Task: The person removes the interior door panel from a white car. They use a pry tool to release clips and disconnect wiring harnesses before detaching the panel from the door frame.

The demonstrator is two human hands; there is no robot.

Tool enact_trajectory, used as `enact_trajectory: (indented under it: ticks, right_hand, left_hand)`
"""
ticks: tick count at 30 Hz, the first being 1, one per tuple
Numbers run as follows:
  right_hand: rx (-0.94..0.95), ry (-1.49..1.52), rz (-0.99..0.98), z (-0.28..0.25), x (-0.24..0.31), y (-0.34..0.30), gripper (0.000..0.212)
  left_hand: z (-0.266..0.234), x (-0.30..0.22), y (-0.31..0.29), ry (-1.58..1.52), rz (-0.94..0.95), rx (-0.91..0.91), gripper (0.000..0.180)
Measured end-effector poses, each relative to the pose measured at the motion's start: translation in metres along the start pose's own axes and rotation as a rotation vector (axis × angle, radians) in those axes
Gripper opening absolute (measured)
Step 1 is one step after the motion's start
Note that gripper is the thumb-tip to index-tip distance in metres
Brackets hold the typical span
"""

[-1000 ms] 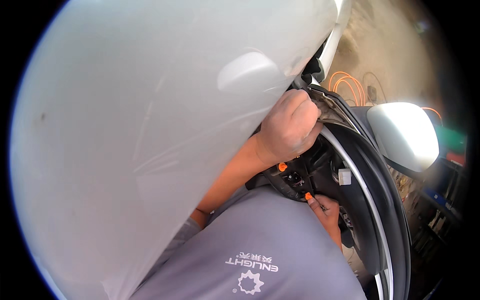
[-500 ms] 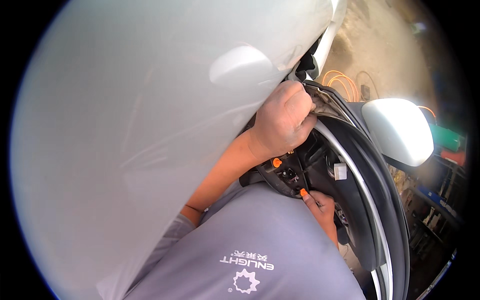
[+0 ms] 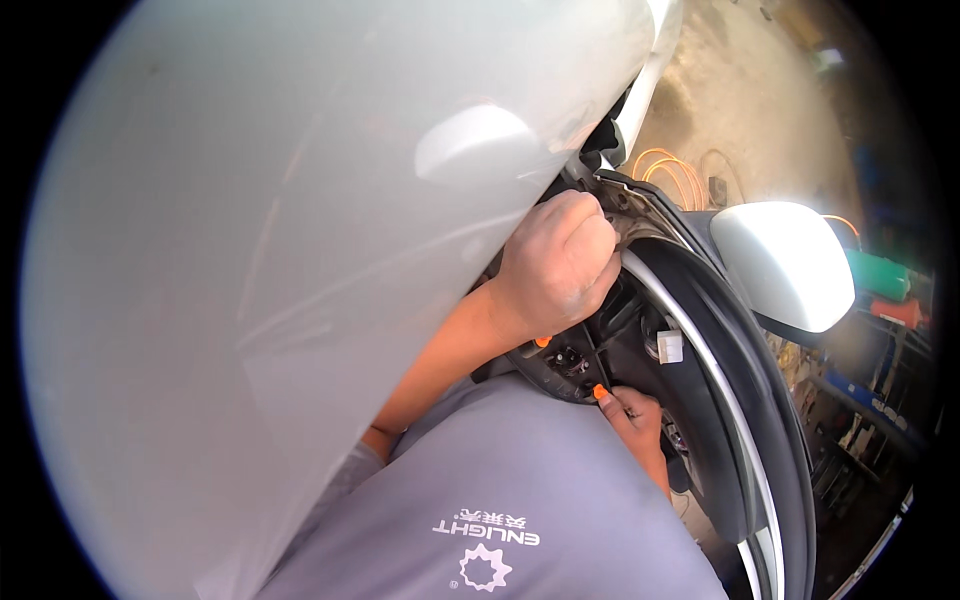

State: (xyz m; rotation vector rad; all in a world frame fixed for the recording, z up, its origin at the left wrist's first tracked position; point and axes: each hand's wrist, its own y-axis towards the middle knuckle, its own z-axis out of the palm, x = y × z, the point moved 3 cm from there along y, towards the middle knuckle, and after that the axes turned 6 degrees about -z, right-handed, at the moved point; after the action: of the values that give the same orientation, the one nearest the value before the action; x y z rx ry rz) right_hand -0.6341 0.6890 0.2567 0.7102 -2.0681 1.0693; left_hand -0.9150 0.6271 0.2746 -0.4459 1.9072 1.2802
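Note:
A black trim panel [image 3: 610,345] with ribs on its face lies in front of my body. An orange clip [image 3: 543,342] shows on it below my left wrist. My right hand [image 3: 633,410] is closed at the panel's near edge, its thumb against another orange clip [image 3: 599,391]; the fingertips are out of sight. Above it, my left hand [image 3: 562,262] is curled into a fist between a glossy pale grey car panel [image 3: 250,300] and the door frame's edge. Whatever its fingers hold is hidden.
A white side mirror [image 3: 785,265] sticks out at the right. A silver strip and black seal [image 3: 760,370] curve down beside the trim panel. Beyond lie an orange hose [image 3: 672,172] on the floor, a green cylinder [image 3: 880,275] and a rack of tools [image 3: 870,410].
My left fist has dropped slightly toward me, now covering more of the upper orange clip. My right hand stays at the panel's edge; the whole view has shifted a little.

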Motion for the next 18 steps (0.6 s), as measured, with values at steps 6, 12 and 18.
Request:
enact_trajectory:
  ticks: [6, 12, 18]
  right_hand:
    - [-0.02, -0.034, -0.027, 0.001, 0.008, 0.0, 0.025]
    - [-0.009, -0.104, -0.042, 0.003, 0.012, -0.001, 0.027]
    - [-0.002, -0.13, -0.074, 0.004, 0.015, 0.0, 0.03]
  left_hand:
    - [-0.01, 0.002, 0.006, -0.107, -0.152, 0.061, 0.023]
    - [-0.017, 0.001, 0.012, -0.235, -0.354, 0.213, 0.021]
    - [-0.017, -0.007, 0.045, -0.058, -0.254, 0.37, 0.014]
